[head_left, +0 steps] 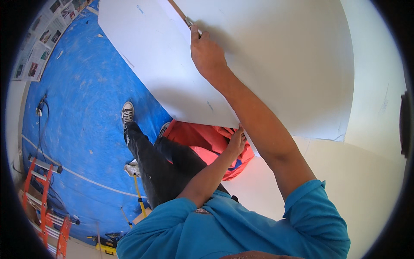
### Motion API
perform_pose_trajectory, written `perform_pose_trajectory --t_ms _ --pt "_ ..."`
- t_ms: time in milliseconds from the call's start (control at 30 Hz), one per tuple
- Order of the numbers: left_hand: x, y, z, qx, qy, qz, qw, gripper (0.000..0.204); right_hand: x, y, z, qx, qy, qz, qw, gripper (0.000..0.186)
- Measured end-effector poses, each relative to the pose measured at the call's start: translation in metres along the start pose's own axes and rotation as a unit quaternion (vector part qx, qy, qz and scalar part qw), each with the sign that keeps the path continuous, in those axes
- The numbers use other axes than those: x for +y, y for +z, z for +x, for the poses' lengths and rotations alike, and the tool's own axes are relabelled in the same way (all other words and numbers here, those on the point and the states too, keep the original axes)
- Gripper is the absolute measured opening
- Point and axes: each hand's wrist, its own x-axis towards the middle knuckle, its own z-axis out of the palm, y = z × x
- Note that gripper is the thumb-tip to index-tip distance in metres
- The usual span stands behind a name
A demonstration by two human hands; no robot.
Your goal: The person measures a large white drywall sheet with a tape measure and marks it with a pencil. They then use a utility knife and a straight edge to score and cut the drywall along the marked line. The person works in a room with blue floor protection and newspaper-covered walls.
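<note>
My right hand point(208, 54) is stretched far forward, its fingers closed round a small tool with a metal tip point(189, 21); I cannot make out its exact kind. The tip meets a thin brown strip point(177, 8) along the seam between a white panel point(151, 47) on the left and a greyer panel point(297, 64) on the right. Much closer to my body, my left hand point(236, 142) grips the white panel's near corner. Part of its fingers is hidden. My right forearm passes over the greyer panel.
Blue sheeting point(77, 112) covers the floor at left. A red bag or cloth point(194, 134) lies beside my legs. An orange stepladder point(45, 194), cables point(41, 108), a yellow-and-black toolbox point(105, 248) and a yellow pole point(139, 196) are at lower left. A pale wall point(379, 86) rises at right.
</note>
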Motion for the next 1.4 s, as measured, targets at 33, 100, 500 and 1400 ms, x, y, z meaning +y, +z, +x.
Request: perform_pose_trajectory --t_ms 33,100,500,1400 --pt "0.000 0.000 -0.004 0.019 -0.008 0.021 1.000 0.056 0.002 0.001 -0.010 0.010 -0.001 -0.001 1.000 0.059" --pt "0.001 -0.002 -0.012 -0.054 0.138 0.211 0.966 0.049 0.006 0.001 -0.025 0.009 0.006 0.001 1.000 0.059" --pt "0.006 0.004 -0.001 -0.049 0.008 0.008 0.999 0.039 0.030 0.007 -0.105 -0.006 0.014 -0.042 0.999 0.068" --pt "0.023 0.033 -0.010 -0.034 -0.026 -0.002 0.999 0.039 0.089 0.015 -0.307 -0.057 0.081 -0.071 0.993 0.080"
